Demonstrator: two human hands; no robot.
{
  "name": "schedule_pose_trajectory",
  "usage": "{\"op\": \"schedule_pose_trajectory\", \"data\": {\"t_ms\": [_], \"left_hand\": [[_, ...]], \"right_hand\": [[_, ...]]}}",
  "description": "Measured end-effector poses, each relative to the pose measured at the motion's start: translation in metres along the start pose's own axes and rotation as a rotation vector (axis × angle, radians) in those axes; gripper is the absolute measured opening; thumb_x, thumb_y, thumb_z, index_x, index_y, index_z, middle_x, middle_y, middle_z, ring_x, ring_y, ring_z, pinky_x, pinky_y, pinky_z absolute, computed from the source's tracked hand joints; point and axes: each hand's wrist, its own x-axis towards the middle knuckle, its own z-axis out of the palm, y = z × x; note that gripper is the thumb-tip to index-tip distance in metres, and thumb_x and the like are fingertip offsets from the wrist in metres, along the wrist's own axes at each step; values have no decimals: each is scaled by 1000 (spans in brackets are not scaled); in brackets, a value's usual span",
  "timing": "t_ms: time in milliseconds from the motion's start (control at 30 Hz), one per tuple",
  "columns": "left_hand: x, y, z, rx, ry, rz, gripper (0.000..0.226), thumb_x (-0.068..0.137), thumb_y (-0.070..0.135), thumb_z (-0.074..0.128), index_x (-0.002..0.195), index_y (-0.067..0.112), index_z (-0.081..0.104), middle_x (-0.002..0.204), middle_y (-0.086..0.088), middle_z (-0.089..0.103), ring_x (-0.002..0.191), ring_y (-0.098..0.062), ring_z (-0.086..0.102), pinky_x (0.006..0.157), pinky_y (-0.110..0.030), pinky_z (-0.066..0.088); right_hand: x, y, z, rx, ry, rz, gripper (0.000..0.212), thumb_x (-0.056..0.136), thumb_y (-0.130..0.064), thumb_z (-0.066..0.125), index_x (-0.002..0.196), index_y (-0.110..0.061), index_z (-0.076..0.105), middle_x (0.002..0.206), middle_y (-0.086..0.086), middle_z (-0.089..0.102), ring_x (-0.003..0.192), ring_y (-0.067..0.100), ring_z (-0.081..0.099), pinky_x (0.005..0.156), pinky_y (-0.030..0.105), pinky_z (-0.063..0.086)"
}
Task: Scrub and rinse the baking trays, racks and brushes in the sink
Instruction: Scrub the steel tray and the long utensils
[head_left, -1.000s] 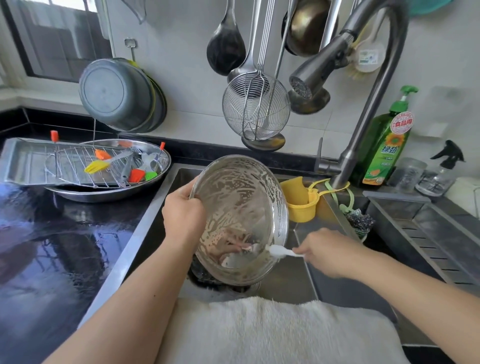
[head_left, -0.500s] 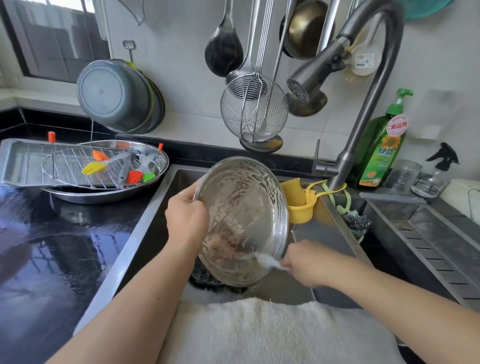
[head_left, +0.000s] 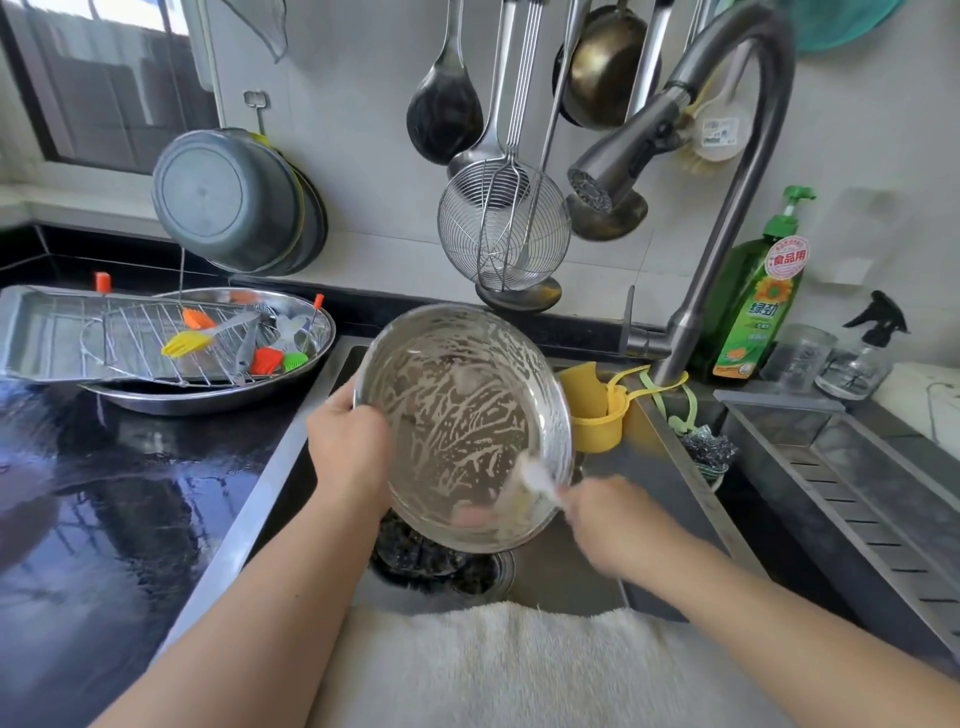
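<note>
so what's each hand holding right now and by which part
The left hand grips the soapy round tray by its left rim, tilted over the sink. The right hand holds a white scrubbing tool by its handle end, blurred.

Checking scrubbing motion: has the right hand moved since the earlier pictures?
Yes. The right hand has drawn left, toward the round soapy steel pan, farther from the yellow cup.

Silver pan (head_left: 457, 415) white suds streaks; green soap bottle (head_left: 748, 317); yellow cup (head_left: 597, 415).
</note>
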Motion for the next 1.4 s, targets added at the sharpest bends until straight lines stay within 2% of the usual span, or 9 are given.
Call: {"op": "schedule_pose_trajectory", "data": {"t_ms": [133, 233, 333, 500, 767, 867, 1000, 1200, 1400], "left_hand": [[-1, -1, 1, -8, 18, -4, 65, 80, -11, 38, 113, 26, 80, 61, 10, 62, 57, -14, 43, 50, -23, 35], [2, -1, 1, -33, 30, -39, 58, 80, -11, 40, 97, 25, 82, 68, 1, 60, 68, -19, 47, 61, -30, 37], [5, -4, 0, -26, 26, -44, 64, 78, -10, 39, 116, 22, 79, 66, 4, 64, 68, -21, 47, 63, -32, 38], [0, 1, 0, -67, 34, -76, 57, 86, -12, 41, 92, 27, 82, 78, -6, 65, 74, -22, 54, 63, -31, 42], [-1, 3, 4, -117, 32, -178, 34, 92, -10, 49, 100, 10, 75, 74, -6, 68, 65, -23, 61, 58, -28, 50], [1, 1, 2, -123, 30, -191, 35, 94, -8, 51, 96, 15, 76, 83, -11, 71, 73, -28, 65, 69, -34, 53], [1, 2, 1, -153, 7, -208, 36, 91, -8, 52, 96, 17, 79, 98, -19, 75, 88, -36, 70, 81, -44, 57], [-4, 5, 3, -89, -69, -216, 23, 94, 1, 60, 98, 13, 78, 89, -12, 76, 75, -24, 70, 58, -27, 53], [-5, 5, 8, -80, -84, -237, 16, 98, 15, 63, 93, 12, 77, 104, -23, 76, 90, -35, 75, 86, -49, 59]], "right_hand": [[-5, -3, 3, 139, -65, -63, 35, 107, -25, 46, 136, -37, 61, 104, 0, 65, 64, 13, 52, 53, 28, 39], [1, 9, 2, 42, 121, 33, 41, 105, -21, 45, 143, -36, 54, 97, 0, 52, 75, 20, 59, 52, 29, 37], [-25, -14, 11, 140, -34, -160, 38, 106, -27, 50, 142, -40, 55, 105, -7, 48, 89, 16, 57, 65, 25, 44], [-5, 3, 2, 95, 147, 76, 28, 104, -31, 52, 130, -33, 62, 96, -5, 43, 76, 15, 57, 67, 38, 57], [0, -1, -6, 193, 173, -66, 32, 105, -37, 50, 135, -41, 58, 98, -10, 46, 73, 10, 52, 58, 37, 49], [-15, -18, 2, 99, -20, -309, 33, 105, -38, 49, 137, -42, 57, 103, -10, 46, 82, 11, 52, 62, 34, 46], [7, -3, -19, 70, 252, -138, 30, 106, -36, 47, 134, -43, 56, 93, -9, 43, 73, 13, 55, 64, 36, 57], [5, -28, -16, 21, 109, -375, 40, 107, -33, 47, 145, -47, 46, 96, -6, 44, 76, 16, 53, 61, 38, 47], [17, -60, -9, 152, 105, -367, 39, 101, -58, 41, 135, -47, 55, 93, -7, 52, 60, 10, 54, 50, 35, 50]]}}
